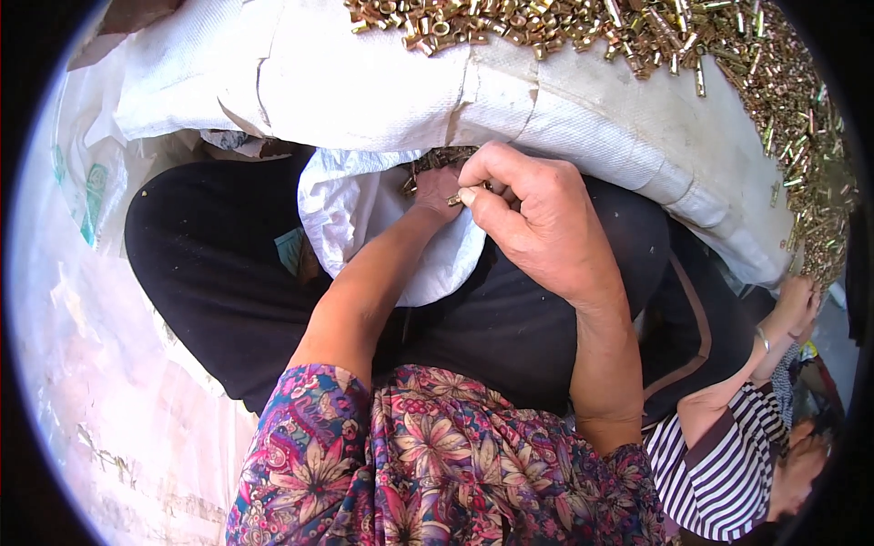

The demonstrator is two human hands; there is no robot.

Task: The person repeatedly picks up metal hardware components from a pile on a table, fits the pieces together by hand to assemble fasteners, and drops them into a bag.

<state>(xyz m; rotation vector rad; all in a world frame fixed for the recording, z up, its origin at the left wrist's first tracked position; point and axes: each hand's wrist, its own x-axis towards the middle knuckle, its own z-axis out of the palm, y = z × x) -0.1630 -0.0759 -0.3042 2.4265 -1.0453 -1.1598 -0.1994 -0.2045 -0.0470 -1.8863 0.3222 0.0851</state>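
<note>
My right hand (539, 217) is closed, with thumb and forefinger pinching a small brass-coloured metal piece (454, 198) above the mouth of a white woven bag (330, 214). The bag rests open in my lap, its rim folded outward. Inside it, my left hand (438, 187) lies low beside several more brass-coloured pieces (409, 186); its fingers are mostly hidden by my right hand and the shadow, so their grip does not show.
Ahead of my knees runs a white woven sheet (364, 86) with a raised edge. A large heap of small brass-coloured tubular pieces (546, 27) lies on it, curving round to the right. At the right, another person's hand (799, 305) is at the heap's edge; that person wears a striped top (719, 469).
</note>
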